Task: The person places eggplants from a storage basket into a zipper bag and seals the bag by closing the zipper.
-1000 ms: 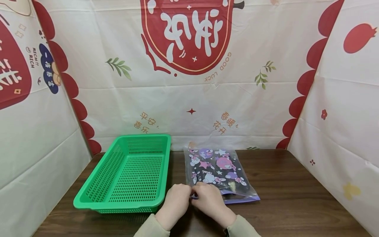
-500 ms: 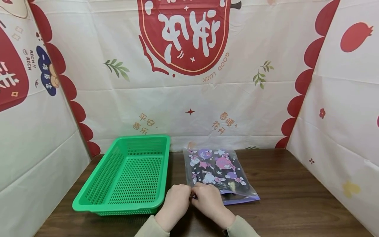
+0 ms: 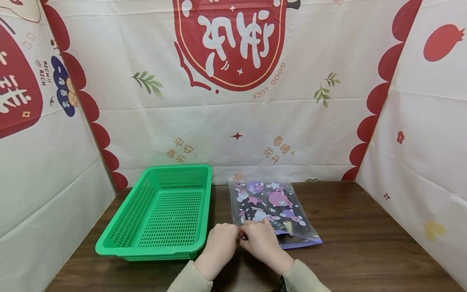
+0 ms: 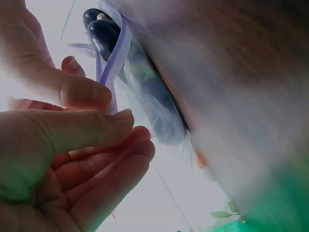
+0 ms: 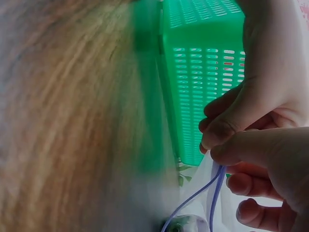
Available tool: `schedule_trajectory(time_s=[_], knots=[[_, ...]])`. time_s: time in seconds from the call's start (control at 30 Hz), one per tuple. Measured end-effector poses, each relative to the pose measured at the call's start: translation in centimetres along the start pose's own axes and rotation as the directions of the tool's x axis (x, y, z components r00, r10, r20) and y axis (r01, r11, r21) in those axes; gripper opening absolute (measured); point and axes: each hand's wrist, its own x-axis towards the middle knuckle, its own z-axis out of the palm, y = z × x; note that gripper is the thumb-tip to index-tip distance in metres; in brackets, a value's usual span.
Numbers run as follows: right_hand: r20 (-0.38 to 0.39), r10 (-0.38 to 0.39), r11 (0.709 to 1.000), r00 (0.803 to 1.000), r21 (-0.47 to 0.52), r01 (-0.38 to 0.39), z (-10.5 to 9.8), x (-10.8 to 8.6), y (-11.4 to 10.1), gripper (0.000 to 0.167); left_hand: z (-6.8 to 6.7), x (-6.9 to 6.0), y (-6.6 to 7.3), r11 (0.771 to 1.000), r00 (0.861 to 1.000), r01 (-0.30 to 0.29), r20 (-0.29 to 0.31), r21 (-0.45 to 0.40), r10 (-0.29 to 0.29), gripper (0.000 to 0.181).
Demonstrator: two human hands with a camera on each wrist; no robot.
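A clear zip bag (image 3: pixel 281 198) printed with pink, purple and white cartoon figures and stars lies on the table. Its purple zip edge (image 3: pixel 303 243) faces me, gaping toward the right. Dark, glossy, rounded things (image 4: pixel 104 38) show inside the mouth; their kind is unclear. My left hand (image 3: pixel 220 245) pinches the bag's near left corner between thumb and fingers. Right beside it, my right hand (image 3: pixel 262 241) pinches the zip strip (image 5: pixel 216 193) with thumb and forefinger, the fingertips of both hands almost touching. From above, the knuckles hide the pinched corner.
A green slotted plastic basket (image 3: pixel 208 202) stands left of the bag, close to my left forearm. The dark wooden table (image 3: pixel 350 227) extends to the right. White printed cloth (image 3: pixel 233 121) walls the table at the back and both sides.
My right hand has shifted slightly forward and covers a bit more of the bag's print. Both hands keep their pinch at the corner. The head view has shifted slightly.
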Motion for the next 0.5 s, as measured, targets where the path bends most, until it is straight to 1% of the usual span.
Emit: schedule_trajectory(time_s=[0.07,0.2,0.27,0.3,0.5], knots=[[0.006,0.005,1.0,1.0,0.003,-0.005,-0.09,-0.04,0.1,0.025,0.06,0.01,0.14,1.0,1.0,-0.002,-0.006,0.026,0.002,0.023],[0.002,0.03,0.999,1.0,0.017,-0.03,-0.15,-0.05,0.09,0.025,0.17,-0.2,0.32,0.994,0.997,-0.017,-0.07,0.106,0.024,0.017],[0.0,0.047,0.999,0.999,0.024,-0.047,-0.18,-0.02,0.06,0.024,0.13,-0.28,0.46,0.991,0.994,-0.021,-0.101,0.133,0.035,0.016],[0.001,0.053,0.998,0.999,0.029,-0.053,-0.21,-0.01,0.06,0.023,0.08,-0.29,0.53,0.99,0.994,-0.021,-0.106,0.14,0.036,0.015],[0.02,0.054,0.997,0.998,0.054,-0.055,-0.26,0.0,0.15,0.02,-0.11,-0.16,0.67,0.988,0.996,-0.017,-0.079,0.153,0.029,0.016]])
